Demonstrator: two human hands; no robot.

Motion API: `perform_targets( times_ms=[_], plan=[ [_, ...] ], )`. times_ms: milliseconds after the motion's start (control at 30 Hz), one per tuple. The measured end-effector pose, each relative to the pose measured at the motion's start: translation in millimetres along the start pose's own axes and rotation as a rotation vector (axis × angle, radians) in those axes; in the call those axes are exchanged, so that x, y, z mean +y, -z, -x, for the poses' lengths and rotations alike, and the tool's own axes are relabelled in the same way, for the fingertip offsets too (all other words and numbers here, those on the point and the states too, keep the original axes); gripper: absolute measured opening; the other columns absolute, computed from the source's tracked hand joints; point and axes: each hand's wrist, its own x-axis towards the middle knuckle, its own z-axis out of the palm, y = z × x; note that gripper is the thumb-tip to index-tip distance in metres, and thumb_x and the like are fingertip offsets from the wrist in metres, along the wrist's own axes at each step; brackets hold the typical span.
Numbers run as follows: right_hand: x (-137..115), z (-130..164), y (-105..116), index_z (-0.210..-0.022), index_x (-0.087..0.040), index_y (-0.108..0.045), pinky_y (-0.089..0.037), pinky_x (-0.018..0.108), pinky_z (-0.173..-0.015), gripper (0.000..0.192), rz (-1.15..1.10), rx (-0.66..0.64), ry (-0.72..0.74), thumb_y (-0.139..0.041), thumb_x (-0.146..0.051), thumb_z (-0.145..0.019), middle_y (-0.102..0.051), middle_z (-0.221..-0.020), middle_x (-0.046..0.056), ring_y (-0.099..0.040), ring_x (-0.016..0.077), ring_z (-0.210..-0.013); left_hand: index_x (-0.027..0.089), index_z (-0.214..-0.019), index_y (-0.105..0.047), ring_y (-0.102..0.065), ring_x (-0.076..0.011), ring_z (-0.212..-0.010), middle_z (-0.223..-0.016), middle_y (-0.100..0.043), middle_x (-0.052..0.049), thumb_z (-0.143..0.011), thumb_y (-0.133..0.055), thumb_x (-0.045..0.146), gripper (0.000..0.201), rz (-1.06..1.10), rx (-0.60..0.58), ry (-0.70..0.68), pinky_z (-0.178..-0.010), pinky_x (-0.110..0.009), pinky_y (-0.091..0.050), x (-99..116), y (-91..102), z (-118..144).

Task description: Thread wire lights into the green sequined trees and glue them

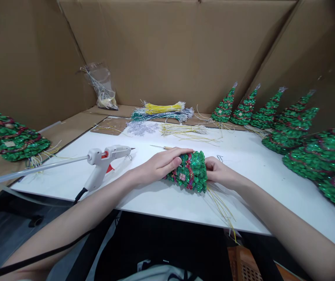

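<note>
Two hands grip one green sequined tree (191,171) lying near the white table's (161,199) near edge: the left hand (160,164) wraps over its top, the right hand (220,171) clasps its base. Left sits a glue gun (104,162); farther right, finished trees (275,117) stand in a row.

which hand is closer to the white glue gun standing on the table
Left. The left hand lies on the green sequinned tree, just right of the white hot glue gun. The right hand holds the tree's far side, further from the gun.
</note>
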Motion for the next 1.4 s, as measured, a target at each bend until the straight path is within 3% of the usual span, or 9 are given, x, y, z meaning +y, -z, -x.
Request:
perform_targets(
  times_ms=[233, 400, 567, 700, 833, 1400],
  plan=[
    [-3.6, -3.6, -5.9, -0.057, -0.016, -0.051, -0.034, 0.021, -0.048, 0.033, -0.058, -0.009, 0.030, -0.075, -0.037, -0.064, -0.040, -0.049, -0.007, -0.034, 0.0059, -0.047, 0.021, -0.140, -0.044, -0.051, -0.0230, -0.125, -0.138, -0.054, -0.008, -0.103, -0.030, 0.039, 0.043, -0.049, 0.007, 0.016, -0.106, -0.034, -0.036, 3.2, -1.8, -1.4],
    [-1.3, -5.1, -6.8, -0.062, -0.013, -0.059, -0.035, 0.023, -0.051, 0.028, -0.041, 0.037, 0.019, -0.078, -0.034, -0.059, -0.050, -0.055, -0.004, -0.042, 0.0088, -0.052, 0.021, -0.138, -0.045, -0.052, -0.0208, -0.122, -0.134, -0.055, -0.007, -0.103, -0.032, 0.037, 0.041, -0.064, 0.023, 0.038, -0.105, -0.032, -0.037, 4.6, -4.6, -2.1],
    [-1.7, -5.4, -7.7, -0.056, -0.014, -0.055, -0.037, 0.023, -0.052, 0.030, -0.029, 0.080, 0.031, -0.080, -0.031, -0.056, -0.050, -0.053, -0.003, -0.044, 0.0099, -0.053, 0.022, -0.136, -0.047, -0.052, -0.0211, -0.123, -0.134, -0.055, -0.007, -0.103, -0.031, 0.038, 0.040, -0.059, 0.039, 0.076, -0.105, -0.033, -0.036, 8.2, -5.8, -2.4],
    [-1.1, -4.4, -9.5, -0.059, -0.013, -0.061, -0.039, 0.023, -0.052, 0.027, -0.056, 0.088, 0.035, -0.081, -0.032, -0.056, -0.054, -0.054, -0.002, -0.046, 0.0103, -0.054, 0.024, -0.139, -0.046, -0.049, -0.0225, -0.126, -0.138, -0.054, -0.005, -0.102, -0.032, 0.036, 0.041, 0.005, 0.014, 0.073, -0.107, -0.034, -0.034, 8.4, -1.7, -0.9],
    [-0.3, -3.6, -10.6, -0.060, -0.012, -0.062, -0.037, 0.023, -0.050, 0.029, -0.063, 0.104, 0.044, -0.079, -0.035, -0.058, -0.053, -0.054, -0.002, -0.044, 0.0093, -0.052, 0.025, -0.143, -0.044, -0.047, -0.0263, -0.127, -0.140, -0.052, -0.006, -0.099, -0.039, 0.037, 0.045, 0.072, -0.028, 0.034, -0.108, -0.038, -0.033, 3.9, 2.7, 0.3],
    [3.2, -4.0, -6.2, -0.055, -0.015, -0.052, -0.030, 0.023, -0.050, 0.033, 0.018, 0.085, 0.079, -0.075, -0.038, -0.062, -0.044, -0.052, -0.004, -0.037, 0.0084, -0.052, 0.025, -0.140, -0.045, -0.048, -0.0258, -0.127, -0.139, -0.053, -0.006, -0.098, -0.043, 0.037, 0.044, 0.090, -0.027, 0.045, -0.107, -0.037, -0.035, 2.3, 2.1, -0.5]
  ],
)
